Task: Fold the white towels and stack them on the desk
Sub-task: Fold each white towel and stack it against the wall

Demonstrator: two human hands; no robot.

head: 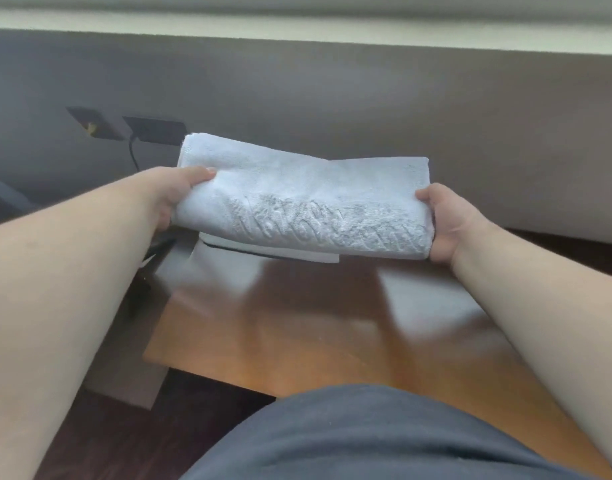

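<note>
Honestly, both hands pinch the folded towel [302, 202] by its ends, left hand [172, 197] at 9 o'clock, right hand [448, 225] at 3, above the desk [297, 313]. Best lowered level, edges squared.

Both bare forearms extend forward from the lower frame edges and converge toward the centre. The left hand [174, 195] is held at mid-height with the thumb lying on top and the remaining fingers curled underneath, gripping the left end of a folded towel [304, 206]. The right hand [446, 225] sits slightly lower, with the fingers wrapped round the right end of the towel and the thumb toward the top. The 2 hands are well apart, wrists roughly straight.
</note>
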